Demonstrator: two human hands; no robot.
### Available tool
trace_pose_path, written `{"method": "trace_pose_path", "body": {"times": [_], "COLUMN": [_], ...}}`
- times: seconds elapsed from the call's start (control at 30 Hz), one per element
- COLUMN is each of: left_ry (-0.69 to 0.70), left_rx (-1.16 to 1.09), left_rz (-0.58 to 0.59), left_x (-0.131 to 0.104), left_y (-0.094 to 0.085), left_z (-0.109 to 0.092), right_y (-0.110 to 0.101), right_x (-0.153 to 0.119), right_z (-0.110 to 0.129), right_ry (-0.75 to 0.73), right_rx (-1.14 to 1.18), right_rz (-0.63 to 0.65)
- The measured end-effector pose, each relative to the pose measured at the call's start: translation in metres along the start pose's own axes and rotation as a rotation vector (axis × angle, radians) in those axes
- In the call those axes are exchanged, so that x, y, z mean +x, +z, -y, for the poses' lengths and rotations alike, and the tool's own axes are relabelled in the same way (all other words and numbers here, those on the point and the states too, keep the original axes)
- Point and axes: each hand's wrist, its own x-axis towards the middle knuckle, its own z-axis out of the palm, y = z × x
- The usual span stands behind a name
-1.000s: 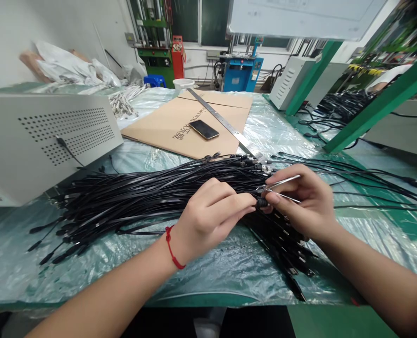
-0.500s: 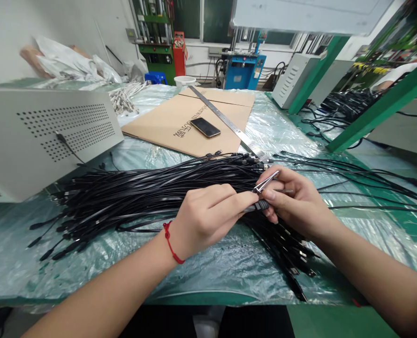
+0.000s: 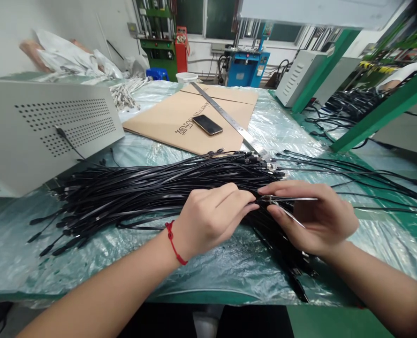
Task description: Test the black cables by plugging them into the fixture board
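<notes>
My left hand (image 3: 215, 211), with a red string bracelet at the wrist, is closed in a pinch on the dark end of a black cable (image 3: 259, 200). Most of that cable is hidden behind my fingers. My right hand (image 3: 317, 218) grips silver nail clippers (image 3: 294, 199) between thumb and fingers, lever spread, the jaws at the cable end. Beneath both hands lies a big bundle of black cables (image 3: 148, 185) with plugs at the ends. More cable ends (image 3: 292, 272) fan out toward the table's front edge.
A grey perforated metal box (image 3: 60, 126) stands at left. Behind the bundle, a cardboard sheet (image 3: 159, 126) carries a phone (image 3: 207, 125) and a steel ruler (image 3: 225, 115). Loose cables (image 3: 370, 173) and a green post (image 3: 366, 115) are at right. Clear plastic covers the table (image 3: 124, 277).
My right hand has turned and opened out a little. The nail clippers, angled up before, now lie nearly level with their jaws at the cable end. My left hand still pinches the cable.
</notes>
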Motion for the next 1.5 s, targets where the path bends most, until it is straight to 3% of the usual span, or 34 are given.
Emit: {"method": "trace_pose_path", "body": {"times": [0.27, 0.73, 0.83, 0.93, 1.0, 1.07, 1.27, 1.5], "left_ry": [-0.013, -0.014, -0.027, -0.031, -0.045, -0.075, -0.103, -0.053], "left_rx": [0.026, 0.067, 0.029, 0.007, -0.018, -0.056, -0.142, -0.062], "left_rz": [0.033, 0.057, 0.041, 0.019, 0.019, 0.017, -0.034, -0.010], "left_x": [-0.001, -0.003, -0.004, -0.004, -0.004, -0.004, -0.001, -0.003], "left_y": [0.001, 0.002, 0.004, 0.005, 0.005, 0.005, 0.005, 0.005], "left_z": [-0.001, -0.001, 0.000, 0.000, 0.000, 0.000, 0.000, 0.001], "right_y": [-0.004, -0.005, -0.003, -0.001, 0.001, 0.002, 0.004, 0.000], "right_x": [0.002, 0.008, 0.004, 0.004, 0.006, 0.007, -0.004, -0.004], "right_z": [0.002, 0.006, 0.004, 0.004, 0.004, 0.005, 0.001, -0.005], "right_ry": [-0.108, -0.085, 0.022, 0.294, 0.453, 0.496, 0.230, 0.019], "right_rx": [-0.153, -0.175, -0.136, -0.037, 0.067, 0.121, -0.087, -0.109], "right_rz": [0.132, 0.217, 0.139, 0.040, 0.089, 0.114, -0.076, 0.025]}}
